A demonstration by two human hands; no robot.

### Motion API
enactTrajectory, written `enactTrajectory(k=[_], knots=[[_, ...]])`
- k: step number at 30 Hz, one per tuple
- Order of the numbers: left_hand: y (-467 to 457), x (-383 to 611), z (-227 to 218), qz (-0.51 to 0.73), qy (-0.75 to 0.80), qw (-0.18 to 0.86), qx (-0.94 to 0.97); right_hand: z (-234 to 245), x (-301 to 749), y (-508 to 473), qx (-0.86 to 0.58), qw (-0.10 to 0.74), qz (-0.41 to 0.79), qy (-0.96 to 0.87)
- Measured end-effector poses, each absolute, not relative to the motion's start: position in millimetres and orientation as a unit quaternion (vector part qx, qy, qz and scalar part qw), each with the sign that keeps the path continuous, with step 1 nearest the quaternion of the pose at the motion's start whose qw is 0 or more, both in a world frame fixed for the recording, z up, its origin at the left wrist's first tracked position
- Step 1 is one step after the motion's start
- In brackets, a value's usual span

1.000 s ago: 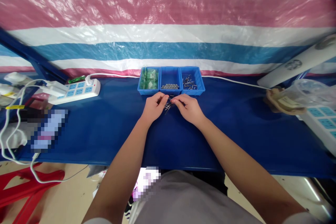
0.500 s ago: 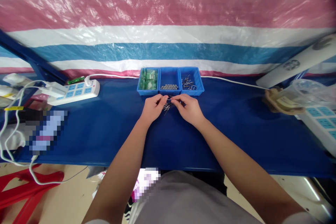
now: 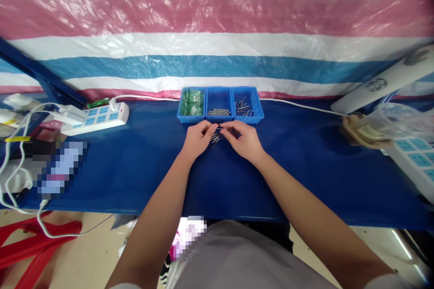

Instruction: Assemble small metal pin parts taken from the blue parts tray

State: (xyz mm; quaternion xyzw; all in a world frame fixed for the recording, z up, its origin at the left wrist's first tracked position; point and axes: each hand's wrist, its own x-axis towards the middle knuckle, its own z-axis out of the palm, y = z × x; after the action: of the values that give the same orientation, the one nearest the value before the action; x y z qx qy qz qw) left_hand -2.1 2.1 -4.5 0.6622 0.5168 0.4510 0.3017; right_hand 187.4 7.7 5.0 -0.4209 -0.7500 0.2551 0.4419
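My left hand (image 3: 197, 139) and my right hand (image 3: 244, 140) meet just in front of three small blue bins on the blue table (image 3: 135, 167). Both hands have fingertips pinched together around small thin metal pins (image 3: 216, 137), several of which stick out between them. The left bin (image 3: 191, 104) holds green parts, the middle bin (image 3: 219, 104) holds small silver balls, and the right bin (image 3: 247, 104) holds more dark metal pins.
A white power strip (image 3: 98, 117) with cables lies at the left. A second power strip (image 3: 417, 160), a clear plastic container (image 3: 393, 119) and a white fan-like device (image 3: 383, 83) are at the right. A striped tarp hangs behind. A red stool (image 3: 30, 244) stands lower left.
The hands stay together in front of the bins with only small finger movements on the pins. The view shifted slightly.
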Motion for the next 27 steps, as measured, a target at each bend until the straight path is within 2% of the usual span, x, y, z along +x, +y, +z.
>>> enactTrajectory(k=[27], knots=[[2.3, -2.2, -6.6, 0.468, 0.500, 0.313, 0.658, 5.5, 190.1, 10.9, -0.428, 0.455, 0.241, -0.742]])
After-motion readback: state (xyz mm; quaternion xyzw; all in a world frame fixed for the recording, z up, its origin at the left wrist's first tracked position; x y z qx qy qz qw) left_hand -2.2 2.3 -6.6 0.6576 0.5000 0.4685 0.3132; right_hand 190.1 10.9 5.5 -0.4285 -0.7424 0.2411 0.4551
